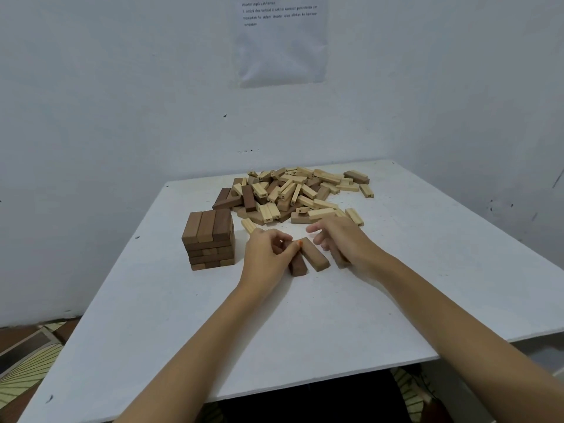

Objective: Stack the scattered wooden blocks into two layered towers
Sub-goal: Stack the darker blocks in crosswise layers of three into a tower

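The tower (209, 239) is built of dark brown wood, smooth and matt, with grain showing on its top faces. The two loose blocks (316, 256) are the same dark wood. The pile (293, 193) mixes it with pale, matt wood bearing printed numbers. The table top (305, 325) is a white matt board, lightly scuffed. The wall (122, 102) is matt paint. The paper sheet (280, 41) on it lies under faintly glossy plastic.
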### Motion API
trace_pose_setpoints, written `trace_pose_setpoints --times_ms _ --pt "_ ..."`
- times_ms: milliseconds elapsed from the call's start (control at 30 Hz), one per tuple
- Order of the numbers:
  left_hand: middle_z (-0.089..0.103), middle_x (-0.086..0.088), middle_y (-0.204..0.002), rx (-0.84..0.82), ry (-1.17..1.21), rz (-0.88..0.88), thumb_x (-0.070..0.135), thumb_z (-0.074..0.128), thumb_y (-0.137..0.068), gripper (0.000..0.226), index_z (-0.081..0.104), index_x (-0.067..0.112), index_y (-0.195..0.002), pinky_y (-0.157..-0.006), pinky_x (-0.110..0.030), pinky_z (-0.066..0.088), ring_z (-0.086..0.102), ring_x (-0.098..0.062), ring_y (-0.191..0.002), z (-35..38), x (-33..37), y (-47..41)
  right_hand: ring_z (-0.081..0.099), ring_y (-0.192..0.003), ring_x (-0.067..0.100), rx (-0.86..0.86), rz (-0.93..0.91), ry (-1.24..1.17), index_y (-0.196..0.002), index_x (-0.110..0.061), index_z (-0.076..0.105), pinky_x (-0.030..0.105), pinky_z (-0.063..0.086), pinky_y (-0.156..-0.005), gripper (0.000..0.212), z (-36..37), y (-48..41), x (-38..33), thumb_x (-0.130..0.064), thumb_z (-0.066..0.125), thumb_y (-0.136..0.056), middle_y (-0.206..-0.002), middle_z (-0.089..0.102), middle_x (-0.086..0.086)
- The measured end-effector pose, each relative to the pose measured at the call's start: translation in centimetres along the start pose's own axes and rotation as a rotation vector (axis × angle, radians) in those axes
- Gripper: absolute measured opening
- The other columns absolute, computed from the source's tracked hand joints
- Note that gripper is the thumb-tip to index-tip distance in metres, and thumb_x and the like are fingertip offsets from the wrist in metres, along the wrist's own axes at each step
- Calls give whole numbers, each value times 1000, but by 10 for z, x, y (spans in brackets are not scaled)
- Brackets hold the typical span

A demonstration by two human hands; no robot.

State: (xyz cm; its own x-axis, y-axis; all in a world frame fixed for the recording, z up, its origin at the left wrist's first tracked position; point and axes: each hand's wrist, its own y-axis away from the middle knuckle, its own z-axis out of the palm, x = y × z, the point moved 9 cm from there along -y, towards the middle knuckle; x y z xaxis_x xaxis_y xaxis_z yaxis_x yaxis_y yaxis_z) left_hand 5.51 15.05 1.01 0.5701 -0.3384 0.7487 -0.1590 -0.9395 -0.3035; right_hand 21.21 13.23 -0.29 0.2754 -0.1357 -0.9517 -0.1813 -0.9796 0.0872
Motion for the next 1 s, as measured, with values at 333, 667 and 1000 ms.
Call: trace_pose_setpoints --times_ms 333,667,1000 --pt "41 0 -117 -330 88 -39 8 53 -95 35 55 12 -130 -84 -11 36 47 -10 -97 12 5 6 56 -75 7 -1 -137 112 -106 -17 65 11 45 -62 24 -18 2 -4 -15 75 -84 -97 60 6" --pt "36 6 -99 -256 61 10 25 61 -92 39 54 16 -129 -77 -8 35 46 -4 -82 11 3 9 47 -111 9 -188 -210 576 -145 -21 40 26 42 -91 74 3 23 -10 -35 73 -81 -124 48 -3" --pt "56 2 -81 -193 143 53 22 81 -74 46 62 6 -113 -60 -8 43 51 -4 -66 6 7 11 48 -120 3 -266 -306 467 -135 -40 40 25 48 -96 76 -2 23 -19 -5 69 -74 -127 49 -11"
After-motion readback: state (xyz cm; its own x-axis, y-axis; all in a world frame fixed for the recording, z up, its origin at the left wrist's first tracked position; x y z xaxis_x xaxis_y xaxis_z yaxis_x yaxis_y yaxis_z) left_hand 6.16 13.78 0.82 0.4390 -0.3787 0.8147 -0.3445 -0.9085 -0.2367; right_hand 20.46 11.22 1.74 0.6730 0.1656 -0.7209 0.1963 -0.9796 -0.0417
